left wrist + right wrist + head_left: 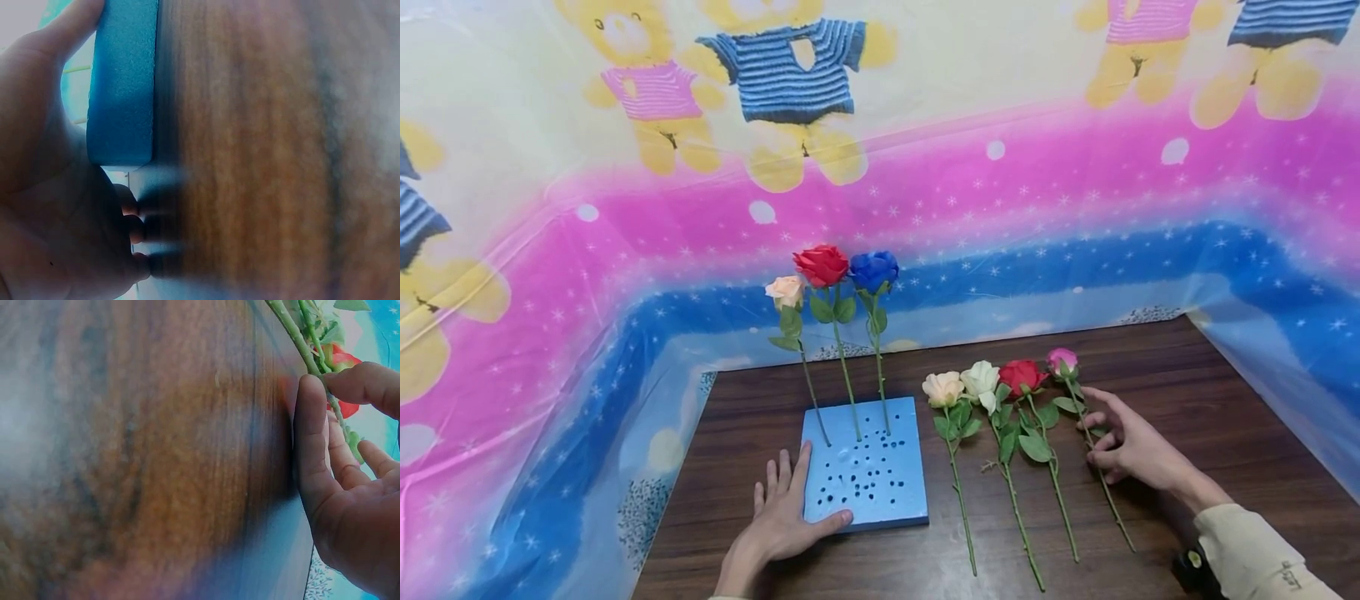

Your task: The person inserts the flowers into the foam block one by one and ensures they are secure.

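Hands on a foam block and a pink rose, on a dark wood-grain table (1187,392).
The square blue foam block (865,467), pitted with holes, holds three upright roses; the left hand (782,517) lies flat against its near left corner, fingers straight. The right hand (1131,450) pinches the pink rose (1063,362) by its thin green stem, rightmost of four lying flat.
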{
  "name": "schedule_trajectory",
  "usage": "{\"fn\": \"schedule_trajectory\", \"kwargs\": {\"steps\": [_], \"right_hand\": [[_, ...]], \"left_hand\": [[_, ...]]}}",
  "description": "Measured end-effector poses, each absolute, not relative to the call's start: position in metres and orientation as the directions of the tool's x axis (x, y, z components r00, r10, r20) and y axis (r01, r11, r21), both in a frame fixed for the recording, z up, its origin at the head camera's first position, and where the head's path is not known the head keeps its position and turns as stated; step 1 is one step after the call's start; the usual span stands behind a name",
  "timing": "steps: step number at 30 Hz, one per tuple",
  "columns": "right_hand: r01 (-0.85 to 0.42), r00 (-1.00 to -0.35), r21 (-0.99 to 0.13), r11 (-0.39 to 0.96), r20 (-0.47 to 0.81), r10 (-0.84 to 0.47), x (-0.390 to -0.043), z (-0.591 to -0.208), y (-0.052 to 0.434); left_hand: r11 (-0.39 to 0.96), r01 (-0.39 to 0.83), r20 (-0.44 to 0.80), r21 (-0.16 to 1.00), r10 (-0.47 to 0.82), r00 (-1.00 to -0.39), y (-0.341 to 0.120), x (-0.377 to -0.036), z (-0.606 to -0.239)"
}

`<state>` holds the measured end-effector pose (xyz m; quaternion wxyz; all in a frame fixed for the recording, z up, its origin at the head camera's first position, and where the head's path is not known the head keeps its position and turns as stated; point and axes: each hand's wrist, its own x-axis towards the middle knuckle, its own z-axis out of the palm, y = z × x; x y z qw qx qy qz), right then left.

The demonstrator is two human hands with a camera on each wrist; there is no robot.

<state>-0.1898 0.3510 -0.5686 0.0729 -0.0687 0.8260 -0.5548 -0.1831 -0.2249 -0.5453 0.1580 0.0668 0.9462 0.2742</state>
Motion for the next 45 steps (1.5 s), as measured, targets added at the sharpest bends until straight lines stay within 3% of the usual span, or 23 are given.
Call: {"fn": "schedule_trajectory", "kwargs": {"steps": [18, 31, 45], "right_hand": [[0.025, -0.974, -0.963, 0.269, -0.083, -0.209, -0.190, -0.560, 0.355], [-0.036, -0.978, -0.980, 0.197, -0.006, -0.208, -0.190, -0.546, 0.361], [-0.086, -0.983, -0.971, 0.223, 0.046, -0.177, -0.197, -0.526, 0.364]], "left_hand": [[0.844, 0.039, -0.260, 0.534, 0.208, -0.943, -0.224, -0.183, -0.543], [0.840, 0.036, -0.263, 0.542, 0.210, -0.942, -0.224, -0.184, -0.544], [0.835, 0.033, -0.260, 0.550, 0.209, -0.943, -0.226, -0.184, -0.548]]}}
